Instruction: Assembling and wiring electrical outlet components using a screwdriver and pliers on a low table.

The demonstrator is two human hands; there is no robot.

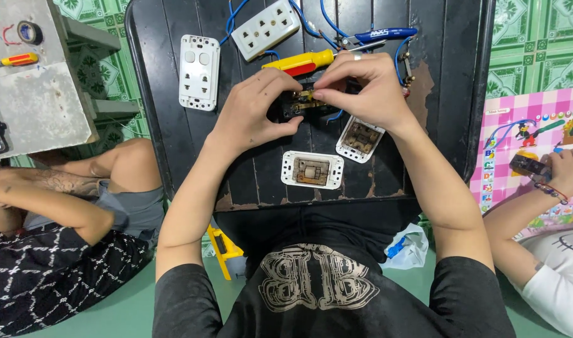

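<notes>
Switch module (302,100), a small dark block with brass contacts, is held just above the middle of the black wooden tabletop (167,125). It is pinched from both sides: the left hand (255,109) has thumb and fingers closed around its left end, and the right hand (371,87) has its fingertips pressed together on the brass part at the top. Both grips are clamped on the module, with no gap visible between fingers and part.

The part is judged light and rigid, with hard plastic that could crack and small metal terminals that could bend or slip out; it is best gripped by the plastic body at its ends, away from the contacts and the blue wire (336,116) trailing from it.

Beside the hands, one yellow-handled screwdriver (299,61) lies touching the right fingers' far side, and one pair of blue-handled pliers (383,34) lies beyond it. Two opened white switch housings are counted nearer the body, one (312,169) lying flat and one (360,138) tilted partly under the right wrist. One white switch-and-socket faceplate (199,72) and one white multi-socket strip (266,28) lie farther out. A second screwdriver (14,61) rests on the grey bench (42,106) at the left. Two other people sit on either side.
</notes>
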